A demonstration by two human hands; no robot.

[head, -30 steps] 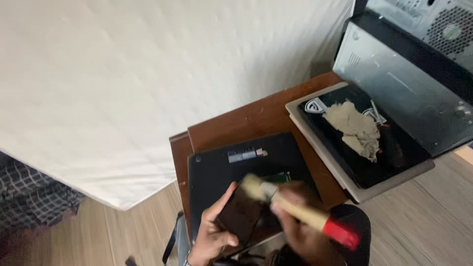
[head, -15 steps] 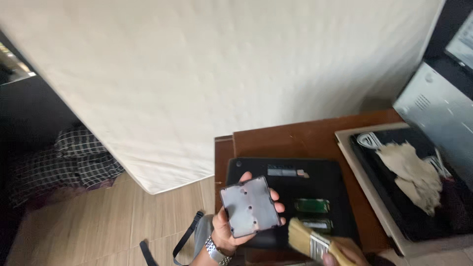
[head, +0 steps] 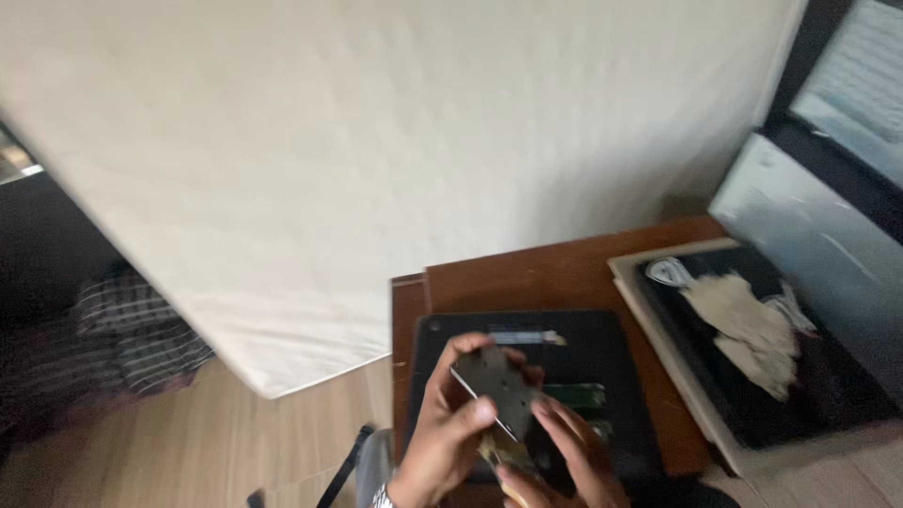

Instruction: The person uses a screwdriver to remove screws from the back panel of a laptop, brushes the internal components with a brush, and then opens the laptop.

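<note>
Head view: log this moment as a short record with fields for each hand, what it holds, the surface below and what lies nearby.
left hand: left hand holds a flat grey metal plate by its edges, tilted
right hand: right hand sits under the plate, gripping a brush with pale bristles, mostly hidden
below: open black laptop base with a green memory module, on a brown wooden table
nearby: tray with crumpled beige cloth to the right; white mattress behind
image quality: blurred
</note>
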